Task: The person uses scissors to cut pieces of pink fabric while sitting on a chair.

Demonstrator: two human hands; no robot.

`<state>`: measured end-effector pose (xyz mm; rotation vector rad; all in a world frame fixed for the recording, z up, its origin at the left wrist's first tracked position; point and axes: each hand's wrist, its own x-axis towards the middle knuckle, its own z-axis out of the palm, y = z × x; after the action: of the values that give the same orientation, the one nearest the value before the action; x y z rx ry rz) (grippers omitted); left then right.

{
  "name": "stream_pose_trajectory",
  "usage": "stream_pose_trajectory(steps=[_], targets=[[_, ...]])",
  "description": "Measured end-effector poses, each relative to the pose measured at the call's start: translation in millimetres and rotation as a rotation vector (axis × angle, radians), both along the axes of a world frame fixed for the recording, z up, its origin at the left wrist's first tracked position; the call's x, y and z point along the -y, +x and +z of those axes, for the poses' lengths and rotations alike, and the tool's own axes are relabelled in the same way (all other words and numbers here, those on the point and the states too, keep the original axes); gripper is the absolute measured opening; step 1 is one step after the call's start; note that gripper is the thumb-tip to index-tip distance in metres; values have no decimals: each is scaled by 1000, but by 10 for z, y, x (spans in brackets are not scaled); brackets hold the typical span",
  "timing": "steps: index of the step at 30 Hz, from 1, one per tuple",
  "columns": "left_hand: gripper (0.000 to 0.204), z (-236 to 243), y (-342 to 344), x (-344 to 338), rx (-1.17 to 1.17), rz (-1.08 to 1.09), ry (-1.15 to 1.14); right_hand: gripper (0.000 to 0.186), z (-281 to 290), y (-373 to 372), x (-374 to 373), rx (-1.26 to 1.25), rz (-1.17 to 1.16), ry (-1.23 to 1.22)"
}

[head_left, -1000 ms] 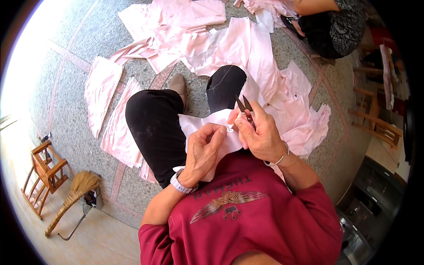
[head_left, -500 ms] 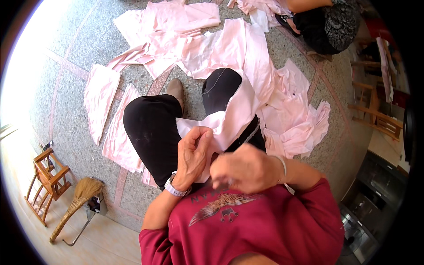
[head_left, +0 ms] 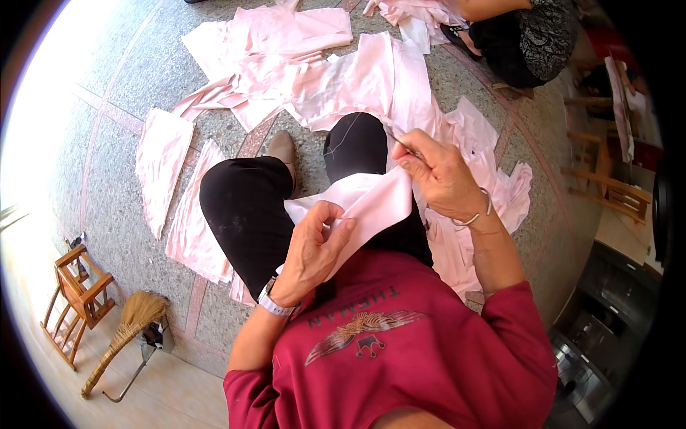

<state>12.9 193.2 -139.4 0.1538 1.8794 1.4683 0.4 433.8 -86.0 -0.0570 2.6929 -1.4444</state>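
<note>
From where I stand, pink panels (head_left: 198, 232) lie on the floor out past the left hand (head_left: 311, 247), well apart from it and best left flat there. That hand has thumb and fingers pinched on a piece of pink cloth (head_left: 375, 204), which slants across the lap between the two hands; a firm pinch close to the working edge should stop it slipping or puckering. Beyond the left hand a loose thread (head_left: 348, 132) trails over the black-clad knee (head_left: 351, 159), and I'd want it kept clear of any blade. The right hand (head_left: 441, 175), apart from the left, is clamped on a slim metal tool (head_left: 406, 146), mostly hidden by the fingers; I can't tell whether they grip the cloth's corner too. Pointing the tip away from the left fingertips seems wise, and away from the pink heap (head_left: 477, 189) just past the right hand.
</note>
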Motion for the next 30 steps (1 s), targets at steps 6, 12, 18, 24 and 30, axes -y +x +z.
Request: stream_pose_trajectory(steps=[6, 12, 18, 24, 30], targets=[[20, 98, -21, 69, 151, -43, 143, 10, 213, 123, -303, 15, -102, 95], [19, 62, -44, 13, 171, 164, 232, 9, 277, 183, -306, -34, -111, 152], [14, 27, -67, 50, 278, 215, 252, 6, -36, 207, -380, -2, -201, 123], [16, -139, -79, 15, 487, 291, 216, 12, -554, 96, -429, -192, -99, 475], [16, -145, 13, 73, 618, 434, 348, 30, -75, 252, 73, 310, -65, -247]])
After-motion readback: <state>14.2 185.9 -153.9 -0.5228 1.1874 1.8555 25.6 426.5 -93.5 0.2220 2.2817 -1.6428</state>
